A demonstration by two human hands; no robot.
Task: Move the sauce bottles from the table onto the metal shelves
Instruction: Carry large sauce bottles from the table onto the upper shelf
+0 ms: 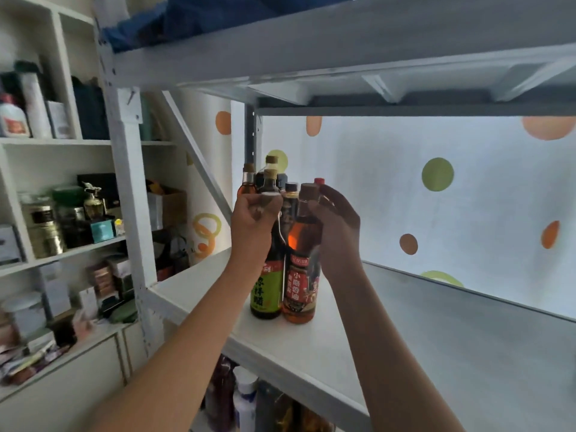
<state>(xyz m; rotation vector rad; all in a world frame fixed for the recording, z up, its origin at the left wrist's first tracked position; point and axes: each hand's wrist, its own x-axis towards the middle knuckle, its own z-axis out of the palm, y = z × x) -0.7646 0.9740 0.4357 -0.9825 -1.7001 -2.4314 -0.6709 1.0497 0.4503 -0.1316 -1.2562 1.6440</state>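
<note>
Both arms reach up to a metal shelf (311, 347), where two sauce bottles stand side by side, touching, near its left front corner. The left hand (254, 218) has its grip curled round the neck of the dark bottle with the green label (265, 291), fingers closed just under the white cap. The right hand (338, 227) is at three o'clock of the amber bottle with the red label (300, 282), its grip wrapped round the neck below the brown cap. At twelve o'clock of these two, a cluster of further bottles (271, 177) stands deeper on the same shelf, against a dotted backdrop (436, 194). At nine o'clock, white cupboard shelves (62, 141) hold jars and boxes.
</note>
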